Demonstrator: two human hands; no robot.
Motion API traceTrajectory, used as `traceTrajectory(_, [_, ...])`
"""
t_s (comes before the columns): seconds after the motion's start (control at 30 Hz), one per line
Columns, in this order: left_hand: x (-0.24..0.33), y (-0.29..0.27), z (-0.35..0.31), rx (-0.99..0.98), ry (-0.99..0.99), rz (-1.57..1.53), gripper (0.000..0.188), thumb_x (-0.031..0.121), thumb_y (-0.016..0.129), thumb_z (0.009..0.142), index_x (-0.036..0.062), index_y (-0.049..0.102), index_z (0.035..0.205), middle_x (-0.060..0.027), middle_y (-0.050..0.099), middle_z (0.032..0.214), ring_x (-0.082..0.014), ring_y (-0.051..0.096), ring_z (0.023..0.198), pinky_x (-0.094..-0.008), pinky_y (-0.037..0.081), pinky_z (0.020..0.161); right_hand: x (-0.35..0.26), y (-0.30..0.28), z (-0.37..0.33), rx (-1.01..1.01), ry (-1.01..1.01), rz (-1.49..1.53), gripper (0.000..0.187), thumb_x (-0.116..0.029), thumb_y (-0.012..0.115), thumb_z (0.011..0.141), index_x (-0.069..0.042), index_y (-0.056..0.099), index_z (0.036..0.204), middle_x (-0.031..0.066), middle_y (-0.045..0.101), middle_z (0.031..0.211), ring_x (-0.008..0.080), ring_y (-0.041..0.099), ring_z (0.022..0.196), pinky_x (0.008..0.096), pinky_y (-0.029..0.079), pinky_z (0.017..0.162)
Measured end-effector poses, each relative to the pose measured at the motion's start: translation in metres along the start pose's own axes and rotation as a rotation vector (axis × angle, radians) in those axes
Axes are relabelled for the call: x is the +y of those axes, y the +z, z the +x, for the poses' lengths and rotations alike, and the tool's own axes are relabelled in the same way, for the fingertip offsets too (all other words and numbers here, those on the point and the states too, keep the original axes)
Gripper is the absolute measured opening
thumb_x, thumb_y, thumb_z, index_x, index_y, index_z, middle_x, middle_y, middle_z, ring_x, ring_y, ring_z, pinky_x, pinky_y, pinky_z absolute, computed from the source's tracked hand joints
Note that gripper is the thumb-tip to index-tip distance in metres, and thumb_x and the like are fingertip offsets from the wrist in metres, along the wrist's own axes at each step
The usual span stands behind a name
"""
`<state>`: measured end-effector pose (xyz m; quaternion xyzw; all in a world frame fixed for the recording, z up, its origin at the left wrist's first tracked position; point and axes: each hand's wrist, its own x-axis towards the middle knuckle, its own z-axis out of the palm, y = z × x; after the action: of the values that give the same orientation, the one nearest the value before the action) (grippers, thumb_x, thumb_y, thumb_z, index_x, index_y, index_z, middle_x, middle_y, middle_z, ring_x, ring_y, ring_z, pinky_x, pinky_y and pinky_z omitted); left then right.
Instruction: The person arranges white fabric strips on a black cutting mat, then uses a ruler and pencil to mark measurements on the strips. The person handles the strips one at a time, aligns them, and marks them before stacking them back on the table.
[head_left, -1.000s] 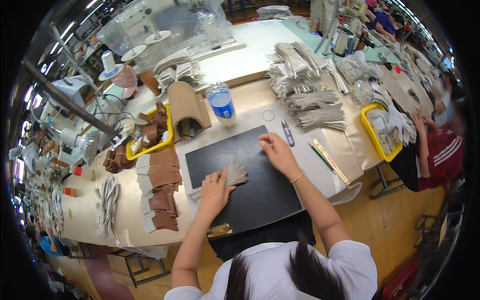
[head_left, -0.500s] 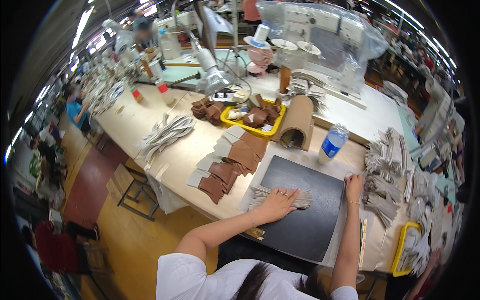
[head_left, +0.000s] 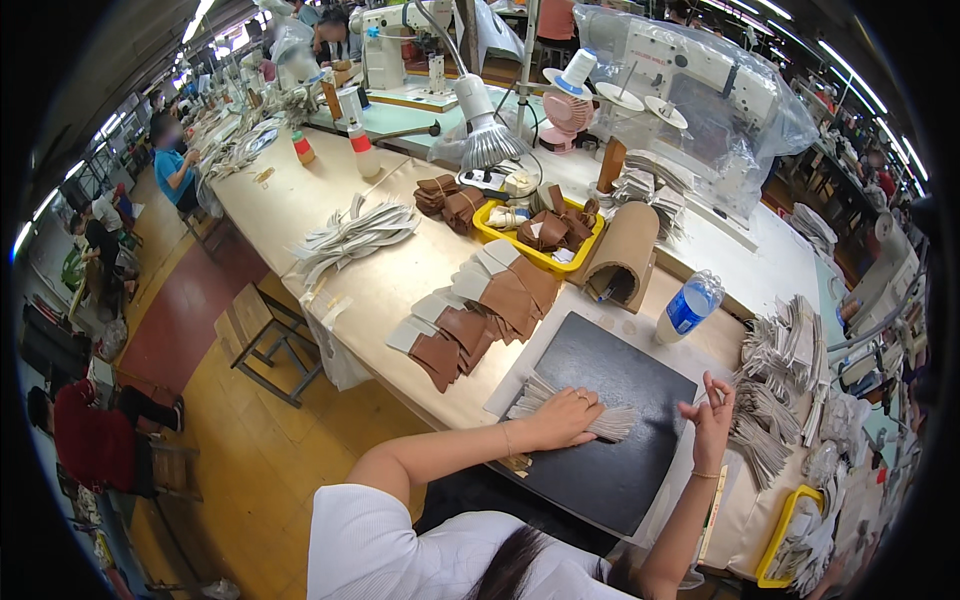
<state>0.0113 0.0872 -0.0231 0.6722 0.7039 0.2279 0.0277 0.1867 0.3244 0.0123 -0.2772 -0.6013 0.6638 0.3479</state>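
Note:
On the black board (head_left: 585, 480) in front of me lies a fanned stack of thin grey-beige strips (head_left: 613, 424). My left hand (head_left: 562, 418) is laid over the middle of the stack with its fingers closed down on it, so both fanned ends stick out. At the board's right edge my right hand (head_left: 710, 425) is raised, its thumb and fingers apart, and I see nothing held in it. Overlapping brown and pale grey leather-like pieces (head_left: 465, 335) lie left of the board.
A yellow tray (head_left: 570, 265) of brown pieces, a cardboard tube (head_left: 625, 250) and a bottle (head_left: 688, 308) stand beyond the board. Bundles of grey strips (head_left: 770, 395) lie at right, near another yellow basket (head_left: 775, 545). A lamp (head_left: 487, 130) overhangs the table; a wooden stool (head_left: 265, 325) stands left.
My right hand has lifted from the board's right edge, and its fingers have spread. The left hand stays on the strips, with its fingers drawn closer together. The whole view has shifted.

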Motion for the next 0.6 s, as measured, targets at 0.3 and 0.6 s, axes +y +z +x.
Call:
traceTrajectory(0.3, [0.018,-0.051,0.018,0.098,-0.172,-0.954,0.045,0.031,0.070,0.092,0.0021,0.058,0.124,-0.0080,0.063,0.108,-0.0184,0.062,0.098,-0.0333,0.049,0.088,0.002,0.007,-0.042,-0.040,-0.095,0.273,0.053,-0.035,0.073,0.090,-0.006,0.042,0.123,0.0234,0.053,0.135,0.0234,0.067,0.092,0.0339,0.063,0.075])
traceTrajectory(0.6, [0.060,-0.069,0.020,-0.168,-0.188,-1.721,0.052,0.036,0.068,0.094,0.0045,0.054,0.133,-0.0044,0.066,0.100,-0.0096,0.061,0.090,-0.0247,0.048,0.077,-0.036,0.089,-0.085,-0.176,-0.153,0.356,0.102,-0.066,0.079,0.071,-0.012,0.031,0.144,0.0169,0.041,0.144,0.0363,0.057,0.120,0.0474,0.057,0.093])
